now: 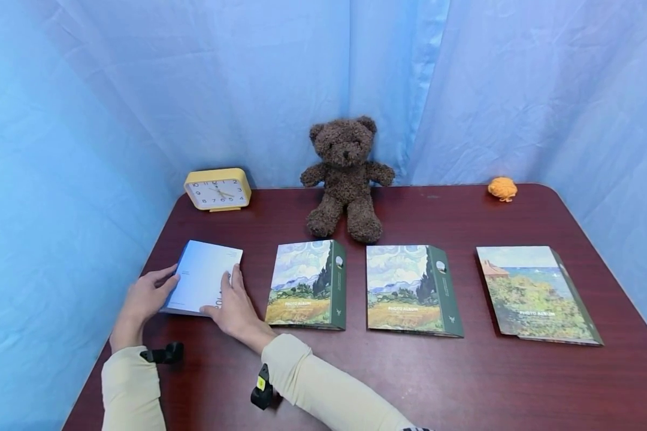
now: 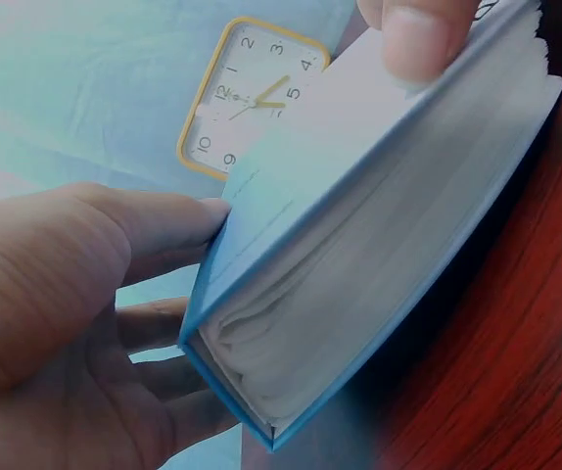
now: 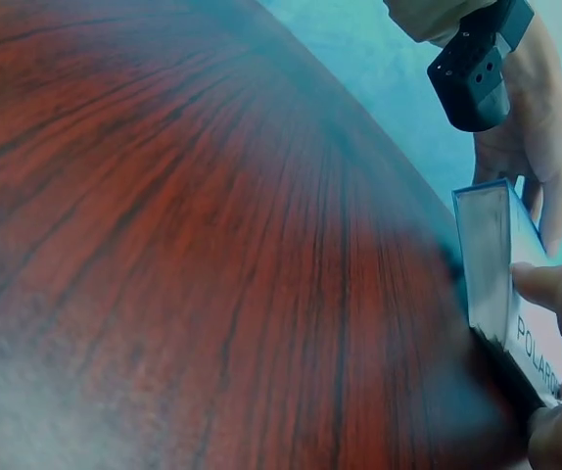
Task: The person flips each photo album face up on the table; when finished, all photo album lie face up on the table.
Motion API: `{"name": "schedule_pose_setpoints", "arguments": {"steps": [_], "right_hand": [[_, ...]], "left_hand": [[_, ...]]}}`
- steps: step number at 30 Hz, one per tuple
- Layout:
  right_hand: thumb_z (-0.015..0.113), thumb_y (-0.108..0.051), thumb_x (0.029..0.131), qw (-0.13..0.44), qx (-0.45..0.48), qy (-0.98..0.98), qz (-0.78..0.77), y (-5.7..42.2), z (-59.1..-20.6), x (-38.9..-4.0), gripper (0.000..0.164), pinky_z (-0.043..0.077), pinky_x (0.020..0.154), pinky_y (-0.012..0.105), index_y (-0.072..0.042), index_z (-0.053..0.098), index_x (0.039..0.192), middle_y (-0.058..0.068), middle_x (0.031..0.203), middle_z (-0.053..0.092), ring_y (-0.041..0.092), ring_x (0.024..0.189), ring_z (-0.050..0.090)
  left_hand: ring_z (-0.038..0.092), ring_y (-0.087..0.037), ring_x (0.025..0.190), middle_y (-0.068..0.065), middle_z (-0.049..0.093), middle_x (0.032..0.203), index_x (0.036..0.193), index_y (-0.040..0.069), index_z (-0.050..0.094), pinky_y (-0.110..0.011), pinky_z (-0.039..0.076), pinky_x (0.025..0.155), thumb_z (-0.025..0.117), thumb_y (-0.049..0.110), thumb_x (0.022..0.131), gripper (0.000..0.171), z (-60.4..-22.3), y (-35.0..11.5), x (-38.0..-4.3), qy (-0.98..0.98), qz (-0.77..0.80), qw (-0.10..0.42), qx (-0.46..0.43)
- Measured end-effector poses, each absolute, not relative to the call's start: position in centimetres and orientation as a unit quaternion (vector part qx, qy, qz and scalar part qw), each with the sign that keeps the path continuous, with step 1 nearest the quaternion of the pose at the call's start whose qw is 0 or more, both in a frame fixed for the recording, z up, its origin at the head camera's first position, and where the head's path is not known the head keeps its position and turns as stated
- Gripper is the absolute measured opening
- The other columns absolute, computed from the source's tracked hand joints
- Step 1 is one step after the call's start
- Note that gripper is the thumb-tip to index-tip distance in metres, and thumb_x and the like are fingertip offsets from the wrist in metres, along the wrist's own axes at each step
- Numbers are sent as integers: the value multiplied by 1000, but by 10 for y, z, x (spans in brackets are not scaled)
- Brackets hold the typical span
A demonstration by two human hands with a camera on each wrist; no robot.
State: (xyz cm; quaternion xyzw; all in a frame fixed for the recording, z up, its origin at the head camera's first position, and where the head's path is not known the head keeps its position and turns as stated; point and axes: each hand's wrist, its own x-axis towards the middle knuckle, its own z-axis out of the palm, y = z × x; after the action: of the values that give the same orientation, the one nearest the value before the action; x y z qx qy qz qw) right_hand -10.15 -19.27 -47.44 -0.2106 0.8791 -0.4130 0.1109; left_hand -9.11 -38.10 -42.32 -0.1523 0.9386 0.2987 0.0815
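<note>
A thick blue-and-white album (image 1: 199,278), its spine on the left, is between my two hands at the table's left side. My left hand (image 1: 147,294) holds the spine edge, thumb on the cover (image 2: 261,201) and the other fingers behind the spine. From the other side my right hand (image 1: 236,305) grips the album, its thumb (image 3: 543,284) on the cover near the printed "POLARO" letters. Pages show along the near edge. Whether the album's underside touches the table cannot be told.
Two matching landscape-painted photo albums (image 1: 299,284) (image 1: 401,287) lie to the right, with a third, seaside-painted album (image 1: 534,293) farther right. Behind stand a yellow clock (image 1: 218,190) and a brown teddy bear (image 1: 347,179). An orange yarn ball (image 1: 502,189) sits at the back right. Blue curtains (image 1: 269,90) surround the table.
</note>
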Motion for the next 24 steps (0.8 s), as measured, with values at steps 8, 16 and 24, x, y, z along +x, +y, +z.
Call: {"name": "schedule_pose_setpoints", "arguments": {"steps": [8,16,24], "right_hand": [[67,-41,82,93,-221,893,-380,-195,-472,-102,87,29,104,20,2,24,144,20,152,5,23,140,9],[67,-41,82,91,-231,896,-368,-195,-473,-103,88,27,105,20,3,23,144,19,153,4,21,140,9],[59,-45,87,117,-257,890,-357,-187,-465,-110,80,26,107,25,-3,23,146,17,153,8,23,140,11]], "left_hand": [[18,-50,130,-30,22,145,146,10,25,-65,24,97,36,45,97,61,-427,-379,-92,937,295,103,-156],[20,-51,129,-30,24,143,145,9,28,-65,25,96,40,39,98,57,-431,-378,-91,938,294,90,-160],[24,-52,127,-31,27,142,144,7,29,-66,27,95,38,38,99,56,-433,-379,-91,941,290,78,-157]]}}
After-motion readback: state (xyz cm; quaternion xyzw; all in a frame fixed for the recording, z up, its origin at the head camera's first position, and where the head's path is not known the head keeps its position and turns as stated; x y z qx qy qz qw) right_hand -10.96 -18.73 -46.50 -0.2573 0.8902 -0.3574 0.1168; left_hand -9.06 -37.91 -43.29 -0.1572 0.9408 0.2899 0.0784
